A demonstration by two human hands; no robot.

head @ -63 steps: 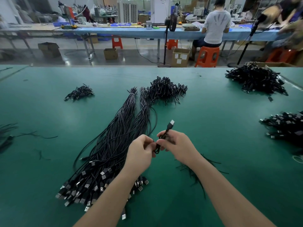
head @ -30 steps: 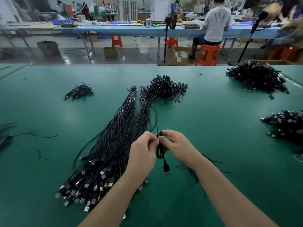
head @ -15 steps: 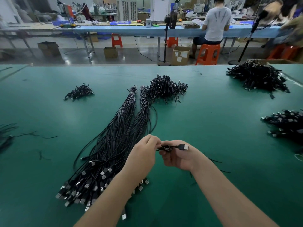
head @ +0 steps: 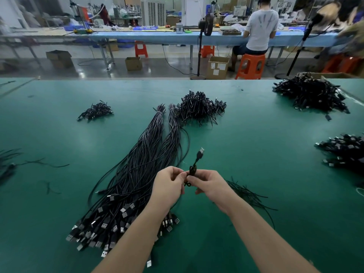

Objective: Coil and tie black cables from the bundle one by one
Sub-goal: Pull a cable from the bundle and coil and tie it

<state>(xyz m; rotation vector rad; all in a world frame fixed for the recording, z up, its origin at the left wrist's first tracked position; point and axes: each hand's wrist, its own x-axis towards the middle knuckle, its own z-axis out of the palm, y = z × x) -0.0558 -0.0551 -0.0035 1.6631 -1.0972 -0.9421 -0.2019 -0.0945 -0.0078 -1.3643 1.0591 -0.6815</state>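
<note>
Above the green table (head: 256, 154), the left hand (head: 169, 187) and right hand (head: 211, 186) both pinch a small coiled cable (head: 192, 171) between curled fingertips (its plug (head: 201, 151) sticks up), just right of the bundle (head: 136, 174) lying loose.

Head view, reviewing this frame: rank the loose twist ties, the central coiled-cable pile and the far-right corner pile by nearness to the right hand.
1. Loose twist ties, just right of the right hand.
2. Central coiled-cable pile, ahead past the bundle.
3. Far-right corner pile, at the table's far edge.
</note>
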